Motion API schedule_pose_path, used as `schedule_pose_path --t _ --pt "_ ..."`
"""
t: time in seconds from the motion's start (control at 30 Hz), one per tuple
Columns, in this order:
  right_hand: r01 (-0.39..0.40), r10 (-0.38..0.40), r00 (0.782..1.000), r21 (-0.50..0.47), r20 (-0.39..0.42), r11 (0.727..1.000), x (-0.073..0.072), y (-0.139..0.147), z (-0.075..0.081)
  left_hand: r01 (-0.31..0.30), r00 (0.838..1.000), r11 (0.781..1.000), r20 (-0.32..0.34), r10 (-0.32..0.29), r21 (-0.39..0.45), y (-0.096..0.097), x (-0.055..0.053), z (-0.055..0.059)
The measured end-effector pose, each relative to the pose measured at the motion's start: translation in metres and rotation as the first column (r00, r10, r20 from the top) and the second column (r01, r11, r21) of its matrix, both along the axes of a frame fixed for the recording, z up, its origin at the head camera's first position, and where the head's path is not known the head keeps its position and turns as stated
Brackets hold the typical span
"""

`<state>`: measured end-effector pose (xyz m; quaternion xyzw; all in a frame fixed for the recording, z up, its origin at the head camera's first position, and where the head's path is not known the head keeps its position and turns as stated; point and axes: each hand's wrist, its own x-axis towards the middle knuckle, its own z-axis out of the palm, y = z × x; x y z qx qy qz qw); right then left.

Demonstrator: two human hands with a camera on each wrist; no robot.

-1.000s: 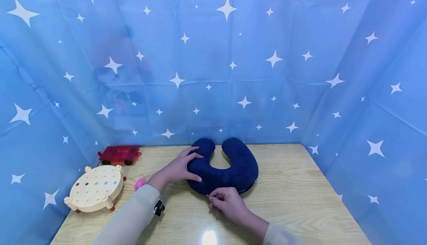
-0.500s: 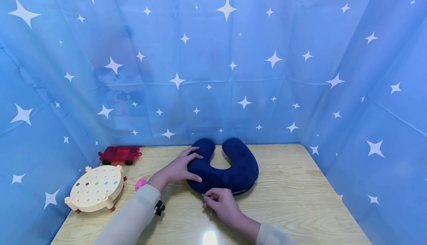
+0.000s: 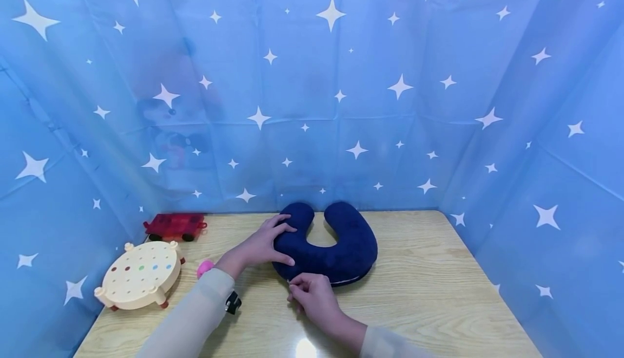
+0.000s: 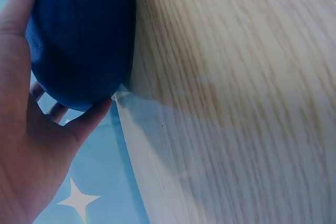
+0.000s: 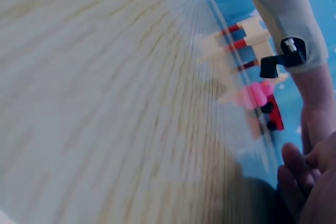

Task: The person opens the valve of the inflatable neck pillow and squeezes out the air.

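Note:
A navy U-shaped neck pillow (image 3: 336,259) lies on the table with its two ends toward the back. My left hand (image 3: 259,245) grips its left arm, fingers on top and thumb along the near side. In the left wrist view, that hand (image 4: 44,129) reaches round the rounded side of the pillow (image 4: 81,40). At the pillow's near edge my right hand (image 3: 317,299) pinches a tiny zipper pull (image 3: 288,281), mostly hidden by the fingertips. To its right a pale zipper line (image 3: 348,281) shows along the seam. The right wrist view shows only curled fingers (image 5: 299,174).
On the left of the wooden table (image 3: 439,293) stand a cream round pegboard-like toy with short legs (image 3: 138,275) and a translucent red wheeled toy wagon (image 3: 176,227). A pink object (image 3: 205,267) lies partly behind the left forearm. Blue star-patterned curtains (image 3: 312,87) surround the table.
My right hand has slid left along the pillow's near edge, and more of the pale zipper line shows behind it. The left hand and the pillow stay in place.

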<state>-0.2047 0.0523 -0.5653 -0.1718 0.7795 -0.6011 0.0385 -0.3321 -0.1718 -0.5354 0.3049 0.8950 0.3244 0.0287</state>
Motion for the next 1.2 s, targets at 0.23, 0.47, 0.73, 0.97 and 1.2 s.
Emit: schedule_pose_path --t 0.23,0.47,0.73,0.97,1.2 --pt "0.047 -0.047 0.999 0.001 -0.012 0.999 -0.001 -0.011 0.0 -0.012 1.0 1.0 -0.01 0.012 -0.009 0.001 0.0 -0.001" --pt "0.091 -0.091 0.996 0.01 0.0 0.996 -0.002 -0.021 -0.001 -0.011 1.0 1.0 -0.015 0.011 -0.01 0.002 -0.001 -0.001" --pt "0.117 -0.117 0.993 -0.014 0.0 0.993 -0.003 -0.031 -0.006 -0.003 1.0 1.0 -0.029 0.002 -0.026 0.001 -0.001 -0.001" --pt "0.141 -0.141 0.99 -0.004 0.005 0.99 -0.005 -0.039 -0.004 -0.002 1.0 1.0 -0.031 0.001 -0.019 0.001 -0.002 -0.002" --pt "0.196 -0.196 0.981 0.036 -0.013 0.98 -0.006 -0.048 -0.003 -0.004 0.999 1.0 -0.037 0.003 -0.026 0.0 -0.004 -0.005"
